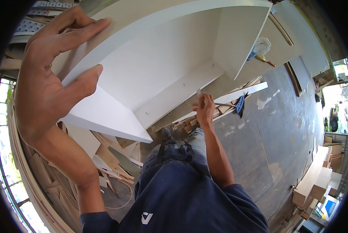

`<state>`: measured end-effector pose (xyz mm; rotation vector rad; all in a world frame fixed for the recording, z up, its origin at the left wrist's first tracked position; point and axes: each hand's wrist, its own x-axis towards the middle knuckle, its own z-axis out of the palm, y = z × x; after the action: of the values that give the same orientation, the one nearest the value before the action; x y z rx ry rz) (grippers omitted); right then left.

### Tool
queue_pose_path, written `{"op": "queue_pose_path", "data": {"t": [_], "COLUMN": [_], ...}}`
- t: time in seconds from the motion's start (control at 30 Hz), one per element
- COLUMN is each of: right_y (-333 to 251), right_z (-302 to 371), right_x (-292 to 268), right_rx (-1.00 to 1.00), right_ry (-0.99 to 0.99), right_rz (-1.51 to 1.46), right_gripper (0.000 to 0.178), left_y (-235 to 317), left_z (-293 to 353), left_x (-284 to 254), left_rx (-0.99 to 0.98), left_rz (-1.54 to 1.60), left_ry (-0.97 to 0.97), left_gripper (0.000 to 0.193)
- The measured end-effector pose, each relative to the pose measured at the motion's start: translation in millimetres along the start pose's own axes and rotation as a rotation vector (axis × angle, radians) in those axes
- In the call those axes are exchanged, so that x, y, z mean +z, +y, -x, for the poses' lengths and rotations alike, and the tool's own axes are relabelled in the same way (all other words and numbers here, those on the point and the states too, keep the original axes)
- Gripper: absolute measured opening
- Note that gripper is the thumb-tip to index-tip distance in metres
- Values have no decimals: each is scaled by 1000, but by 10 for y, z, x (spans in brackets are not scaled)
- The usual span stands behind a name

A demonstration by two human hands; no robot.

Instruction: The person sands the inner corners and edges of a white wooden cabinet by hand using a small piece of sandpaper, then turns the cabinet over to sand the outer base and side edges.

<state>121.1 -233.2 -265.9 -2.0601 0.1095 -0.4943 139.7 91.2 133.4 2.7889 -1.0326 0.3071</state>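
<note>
The white cabinet (pixel 174 50), straight ahead, looks largely joined; pegs (pixel 183 84) on its inner strip (pixel 168 96) bear nothing yet. Left hand (pixel 46 77) clasps its edge, thumb and fingers apart; right hand (pixel 205 108) pinches a pale bit (pixel 199 92), perhaps a peg.

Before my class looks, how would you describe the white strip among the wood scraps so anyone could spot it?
Find the big white box, then the right hand by its open side. Past that hand, wood scraps lie on the grey floor, and the strip runs along them toward the right. It is long, straight and white, unlike the brown scraps.
</note>
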Motion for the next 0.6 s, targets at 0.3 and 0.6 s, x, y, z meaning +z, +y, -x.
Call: {"op": "queue_pose_path", "data": {"t": [0.3, 0.6], "right_y": [224, 173], "right_z": [-143, -275], "right_x": [112, 199], "right_rx": [-22, 438], "right_ry": [-76, -319], "right_rz": [160, -77], "right_gripper": [30, 30], "left_y": [79, 25], "left_z": [34, 20], "left_x": [20, -22], "left_rx": [-90, 16], "left_rz": [12, -52], "left_ry": [16, 10], "left_gripper": [71, 71]}}
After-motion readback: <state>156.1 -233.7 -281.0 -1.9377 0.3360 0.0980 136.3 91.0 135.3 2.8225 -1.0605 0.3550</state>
